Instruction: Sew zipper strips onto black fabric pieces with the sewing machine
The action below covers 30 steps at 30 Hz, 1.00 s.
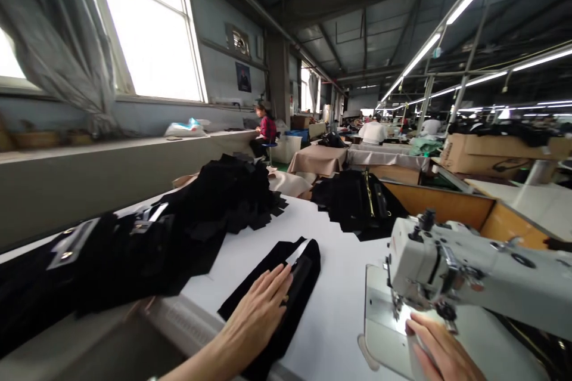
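A folded black fabric piece (292, 294) lies on the white tabletop, with a pale strip (298, 251) near its far end. My left hand (263, 300) rests flat on this piece, fingers stretched out and touching the lower end of the strip. At the lower right, my right hand (440, 345) is on the bed of a light-grey sewing machine (424, 256). Its fingertips are by the lit needle area, fingers extended, and nothing can be seen in them. The underside of the right hand is hidden.
A large pile of black fabric pieces (227, 196) covers the left side, and a smaller black stack with a gold zipper (353, 199) lies at the back. A cardboard box (487, 154) stands at the far right. A person in red (267, 129) sits by the windows.
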{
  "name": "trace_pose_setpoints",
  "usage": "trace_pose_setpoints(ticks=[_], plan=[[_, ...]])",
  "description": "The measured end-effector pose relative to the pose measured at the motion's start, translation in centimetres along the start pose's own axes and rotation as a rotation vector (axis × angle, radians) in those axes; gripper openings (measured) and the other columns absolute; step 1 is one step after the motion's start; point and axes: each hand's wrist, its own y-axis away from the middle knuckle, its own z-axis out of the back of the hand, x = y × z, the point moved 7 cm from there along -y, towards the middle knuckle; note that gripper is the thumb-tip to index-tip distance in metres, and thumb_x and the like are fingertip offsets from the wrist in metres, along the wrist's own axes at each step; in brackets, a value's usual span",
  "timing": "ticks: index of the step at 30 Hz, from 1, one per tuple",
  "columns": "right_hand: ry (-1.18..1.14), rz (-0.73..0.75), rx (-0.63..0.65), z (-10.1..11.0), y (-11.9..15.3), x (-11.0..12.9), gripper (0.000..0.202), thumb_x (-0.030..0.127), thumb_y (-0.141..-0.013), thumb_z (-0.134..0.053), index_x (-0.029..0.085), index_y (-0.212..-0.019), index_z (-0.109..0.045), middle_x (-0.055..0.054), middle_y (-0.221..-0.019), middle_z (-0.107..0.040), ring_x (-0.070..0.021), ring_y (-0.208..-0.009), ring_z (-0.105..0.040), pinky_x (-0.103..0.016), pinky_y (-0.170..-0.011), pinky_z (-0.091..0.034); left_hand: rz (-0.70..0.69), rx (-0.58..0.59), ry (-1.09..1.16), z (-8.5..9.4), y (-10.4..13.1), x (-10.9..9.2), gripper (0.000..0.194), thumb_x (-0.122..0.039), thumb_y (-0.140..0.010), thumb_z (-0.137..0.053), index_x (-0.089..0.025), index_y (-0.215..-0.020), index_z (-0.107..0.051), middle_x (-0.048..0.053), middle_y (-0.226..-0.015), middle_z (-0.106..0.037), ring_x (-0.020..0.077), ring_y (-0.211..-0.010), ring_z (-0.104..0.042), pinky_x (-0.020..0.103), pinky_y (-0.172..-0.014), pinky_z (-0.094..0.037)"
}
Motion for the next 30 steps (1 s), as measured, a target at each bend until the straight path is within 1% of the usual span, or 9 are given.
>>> trace_pose_setpoints(ticks=[2, 5, 8, 11, 13, 17, 24, 27, 30], plan=[[0.019, -0.012, -0.01, 0.6, -0.4, 0.5, 0.031, 0.036, -0.1, -0.045, 0.022, -0.119, -0.063, -0.007, -0.119, -0.069, -0.0213, -0.104, -0.07, -0.026, -0.084, -0.06, -0.052, 0.073, -0.008, -0.5, -0.2, -1.6, 0.058, -0.015, -0.087, -0.049, -0.016, -0.145, -0.047, 0.013, -0.154, -0.036, 0.0327, -0.142, -0.034, 0.053, -0.116, -0.032], [0.014, -0.016, -0.045, 1.1, -0.6, 0.9, 0.032, 0.037, -0.102, -0.041, 0.021, -0.119, -0.063, -0.008, -0.118, -0.069, -0.021, -0.103, -0.07, -0.026, -0.084, -0.06, 0.004, 0.187, 0.019, -1.4, -0.9, -2.7, 0.07, -0.008, -0.07, -0.055, -0.012, -0.141, -0.051, 0.018, -0.148, -0.044, 0.0371, -0.137, -0.041, 0.051, -0.109, -0.043], [-0.003, -0.015, -0.077, 1.2, -0.6, 1.0, 0.032, 0.038, -0.102, -0.04, 0.021, -0.119, -0.062, -0.007, -0.117, -0.07, -0.0206, -0.102, -0.07, -0.026, -0.083, -0.06, 0.098, 0.135, 0.072, -1.2, -2.7, -2.3, 0.066, -0.003, -0.063, -0.051, -0.011, -0.128, -0.06, 0.019, -0.13, -0.058, 0.0361, -0.12, -0.054, 0.047, -0.096, -0.05], [-0.039, -0.038, -0.082, 1.1, -0.6, 0.8, 0.03, 0.037, -0.101, -0.043, 0.023, -0.117, -0.063, -0.006, -0.116, -0.07, -0.0203, -0.1, -0.071, -0.026, -0.082, -0.06, 0.187, 0.018, 0.163, 0.0, -4.8, -0.4, 0.033, -0.007, -0.069, -0.05, -0.015, -0.096, -0.066, 0.014, -0.107, -0.064, 0.0316, -0.102, -0.06, 0.04, -0.086, -0.049], [-0.052, -0.057, -0.068, 1.0, -0.6, 0.7, 0.029, 0.036, -0.101, -0.043, 0.023, -0.118, -0.063, -0.007, -0.118, -0.07, -0.0204, -0.101, -0.071, -0.026, -0.083, -0.06, 0.264, -0.07, 0.263, 1.1, -5.7, 1.5, 0.011, -0.016, -0.074, -0.048, -0.018, -0.077, -0.059, 0.007, -0.086, -0.062, 0.0259, -0.086, -0.061, 0.034, -0.078, -0.048], [-0.05, -0.076, -0.061, 1.2, -0.7, 0.9, 0.031, 0.036, -0.102, -0.04, 0.023, -0.117, -0.064, -0.007, -0.118, -0.07, -0.0206, -0.101, -0.071, -0.028, -0.084, -0.06, 0.45, -0.175, 0.547, 2.7, -5.3, 5.1, 0.023, -0.038, -0.079, -0.038, -0.021, -0.065, -0.042, -0.002, -0.057, -0.043, 0.0175, -0.057, -0.052, 0.024, -0.052, -0.038], [-0.067, -0.109, -0.065, 1.6, -1.0, 1.0, 0.032, 0.037, -0.102, -0.04, 0.023, -0.117, -0.064, -0.007, -0.116, -0.071, -0.021, -0.099, -0.071, -0.028, -0.08, -0.061, 0.569, -0.102, 0.894, 1.7, -3.2, 6.1, 0.044, -0.061, -0.068, -0.046, -0.018, -0.072, -0.054, 0.001, -0.059, -0.054, 0.0166, -0.05, -0.052, 0.023, -0.045, -0.037], [-0.082, -0.113, -0.066, 1.5, -0.9, 1.0, 0.03, 0.036, -0.101, -0.041, 0.023, -0.117, -0.064, -0.008, -0.116, -0.071, -0.0212, -0.099, -0.071, -0.029, -0.08, -0.06, 0.547, -0.125, 0.851, 3.1, -3.5, 5.7, 0.042, -0.06, -0.067, -0.049, -0.018, -0.063, -0.053, 0.0, -0.056, -0.049, 0.0159, -0.048, -0.048, 0.023, -0.044, -0.035], [-0.1, -0.132, -0.051, 1.4, -0.9, 0.9, 0.028, 0.034, -0.101, -0.042, 0.023, -0.117, -0.063, -0.007, -0.116, -0.07, -0.021, -0.099, -0.071, -0.029, -0.08, -0.06, 0.471, -0.237, 0.729, 5.6, -3.8, 4.5, 0.038, -0.055, -0.068, -0.053, -0.019, -0.055, -0.051, 0.001, -0.062, -0.047, 0.0165, -0.057, -0.05, 0.024, -0.052, -0.041]])
